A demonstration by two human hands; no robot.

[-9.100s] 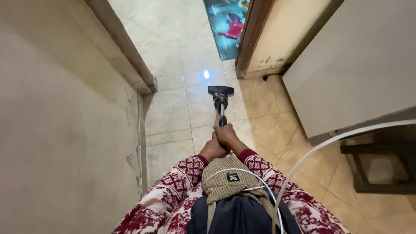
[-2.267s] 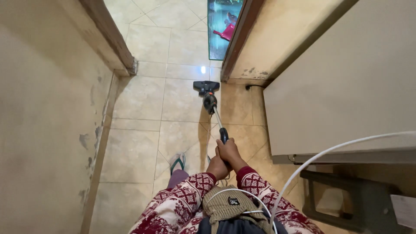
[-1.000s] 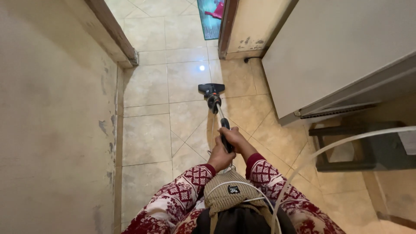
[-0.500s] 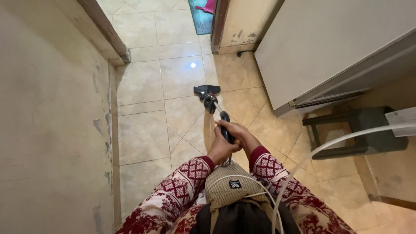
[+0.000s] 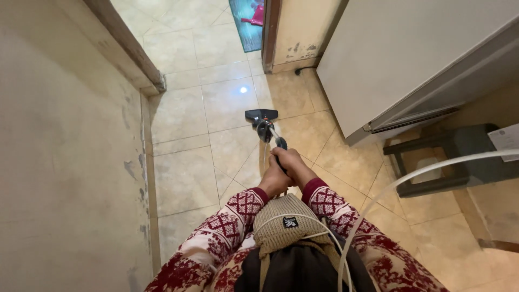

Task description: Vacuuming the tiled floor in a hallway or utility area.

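Both hands were wrapped around the upper end of a floor-cleaner handle (image 5: 273, 145) — the left hand (image 5: 272, 177) lower and closer to the body, the right hand (image 5: 292, 165) just above it and further along the shaft, fingers curled shut on the grip. The two hands touched each other. From them the handle ran forward and down to the dark cleaner head (image 5: 261, 115), which sat flat on the beige tiled floor (image 5: 178, 178) ahead of the hands, near a small bright spot of light (image 5: 243, 90). A plastered wall (image 5: 65, 162) stood on the left; a large grey cabinet (image 5: 411, 59) stood on the right, with a dark stool (image 5: 448, 157) beside it — well apart from the hands. A white cable (image 5: 400, 184) arced across the lower right.
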